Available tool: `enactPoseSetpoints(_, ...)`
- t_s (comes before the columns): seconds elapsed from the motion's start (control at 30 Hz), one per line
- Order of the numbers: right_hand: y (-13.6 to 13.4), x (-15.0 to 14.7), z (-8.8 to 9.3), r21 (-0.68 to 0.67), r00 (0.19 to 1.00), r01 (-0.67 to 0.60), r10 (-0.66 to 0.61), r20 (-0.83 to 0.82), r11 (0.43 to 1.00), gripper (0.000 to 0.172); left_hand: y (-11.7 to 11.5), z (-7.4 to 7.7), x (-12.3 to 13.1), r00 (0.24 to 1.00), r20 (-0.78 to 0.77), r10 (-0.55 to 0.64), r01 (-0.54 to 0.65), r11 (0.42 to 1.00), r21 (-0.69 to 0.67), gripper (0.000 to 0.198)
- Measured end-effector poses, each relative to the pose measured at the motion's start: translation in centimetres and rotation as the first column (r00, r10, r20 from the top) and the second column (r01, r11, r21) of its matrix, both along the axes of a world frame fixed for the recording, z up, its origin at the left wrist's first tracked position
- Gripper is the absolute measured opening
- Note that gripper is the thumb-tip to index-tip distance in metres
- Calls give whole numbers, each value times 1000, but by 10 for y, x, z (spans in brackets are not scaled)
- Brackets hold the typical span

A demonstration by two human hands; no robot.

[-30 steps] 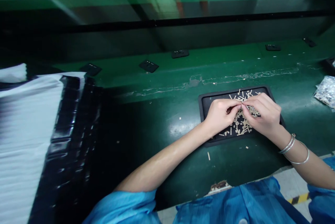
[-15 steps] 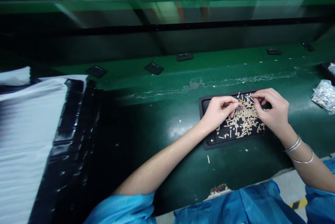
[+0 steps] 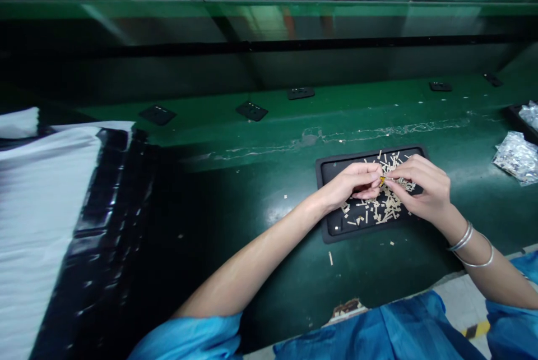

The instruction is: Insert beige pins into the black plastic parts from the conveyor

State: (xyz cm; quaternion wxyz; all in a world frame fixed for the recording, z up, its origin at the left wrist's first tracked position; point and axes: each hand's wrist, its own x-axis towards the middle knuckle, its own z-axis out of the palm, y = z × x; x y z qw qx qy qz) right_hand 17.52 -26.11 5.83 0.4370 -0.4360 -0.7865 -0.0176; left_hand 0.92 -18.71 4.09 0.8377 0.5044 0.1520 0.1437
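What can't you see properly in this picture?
Head view, tiny orange piece: too small, half covered by fingers of left hand and right hand.
Some pale strips in the black tray: hidden under the hands.
The shiny bag: cut by right edge.
The white stack, left: blurred.

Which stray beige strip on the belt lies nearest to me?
The longer strip past the black tray's near left corner; the other strays are smaller chips.

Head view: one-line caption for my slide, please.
Left hand and right hand pinch a small piece over a black tray of tan strips on a green bench.
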Motion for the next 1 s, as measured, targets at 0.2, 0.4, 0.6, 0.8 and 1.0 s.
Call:
enactPoseSetpoints(0.2, 0, -1, -2, 27, 999, -32, 31, 14, 999, 15, -1, 1, 0, 1000, -18, -8, 7, 1000, -27, 31)
enactPoseSetpoints(0.4, 0, 1, -5, 24, 999, -41, 40, 28, 999, 16, 1, -3, 1, 999, -12, -42, 41, 999, -29, 30)
enactPoseSetpoints(0.6, -3, -2, -1, -10, 999, -43, 43, -1, 999, 17, -3, 3, -1, 999, -45, 20, -19, 999, 28, 25)
enactPoseSetpoints(0.8, -4, -1, 1, -18, 996, -7, 5, -85, 1000, 18, 37, 27, -7, 902, -46, 429, -319, 735, 599, 13)
enactPoseSetpoints(1.0, -5, -3, -3, -12, 998, 4, -4, -56, 1000, 21, 149, -4, 1, 389, -50, 920, -222, 146, 964, 20)
